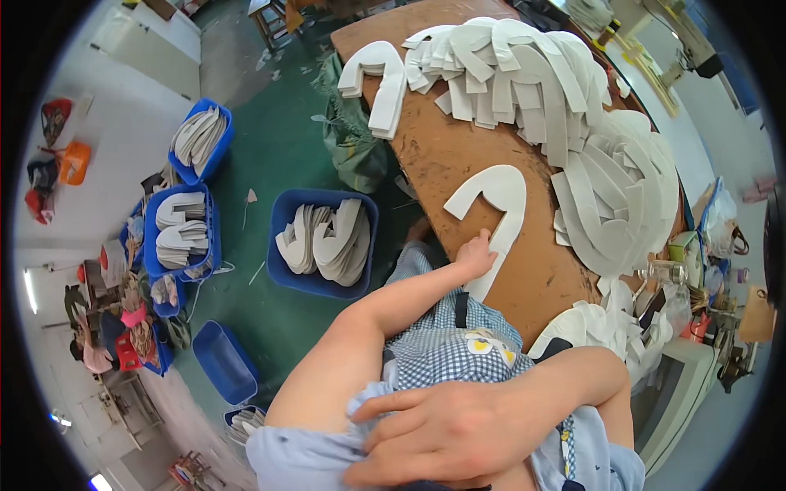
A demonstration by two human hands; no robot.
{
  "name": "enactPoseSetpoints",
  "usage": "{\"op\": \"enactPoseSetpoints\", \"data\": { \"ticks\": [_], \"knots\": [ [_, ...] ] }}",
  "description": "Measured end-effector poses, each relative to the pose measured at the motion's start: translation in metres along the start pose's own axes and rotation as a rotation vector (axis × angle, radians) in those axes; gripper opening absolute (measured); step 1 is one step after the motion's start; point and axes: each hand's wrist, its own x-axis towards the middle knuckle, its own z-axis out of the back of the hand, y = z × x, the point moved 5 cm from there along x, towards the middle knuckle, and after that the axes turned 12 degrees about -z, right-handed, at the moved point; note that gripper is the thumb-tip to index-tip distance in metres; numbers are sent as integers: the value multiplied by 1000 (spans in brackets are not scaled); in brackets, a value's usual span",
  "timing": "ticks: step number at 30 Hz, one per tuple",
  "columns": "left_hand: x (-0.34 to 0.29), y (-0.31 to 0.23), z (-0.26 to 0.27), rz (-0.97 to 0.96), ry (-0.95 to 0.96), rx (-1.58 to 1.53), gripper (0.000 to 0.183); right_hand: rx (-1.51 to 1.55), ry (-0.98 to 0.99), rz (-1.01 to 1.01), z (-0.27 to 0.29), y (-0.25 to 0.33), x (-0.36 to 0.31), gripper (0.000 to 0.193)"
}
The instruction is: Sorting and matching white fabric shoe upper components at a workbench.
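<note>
My left hand (477, 255) is at a white hook-shaped flat piece (509, 192) on the brown table (426, 155). Its fingers are partly curled at the inner edge of the piece, with the thumb over the surface. Across my body lies my right hand (438, 434), its fingers spread over the light blue sleeve (307, 458) of my left arm. Nothing shows in that hand. Beyond the left hand, a neat stack of similar white pieces (379, 69) sits at the table's far left corner. A blue checked apron (426, 360) covers my lap.
Big heaps of white curved pieces (524, 74) cover the table's far and right sides. On the green floor at left, a blue bin (282, 237) and stacked blue bins (214, 237) hold more. A green sack (360, 159) leans by the table; a blue basin (225, 360) stands lower left.
</note>
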Motion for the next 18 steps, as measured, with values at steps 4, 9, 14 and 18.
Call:
{"op": "enactPoseSetpoints", "data": {
  "ticks": [4, 9, 14, 18],
  "knots": [
    [-2, -13, -8, 81, 57, -27, 52, -12, 108, 19, -5, -15, 9, 34],
    [3, -5, -8, -23, 134, -28, 55, 13, -3, 41, 11, -17, 34, 36],
    [-6, 3, -2, -74, 137, -190, 53, 203, 89, -89, 21, -45, 76, 35],
    [-37, 21, 19, -121, 92, -408, 48, 210, 239, -142, 10, -81, 119, 34]
  ]
}}
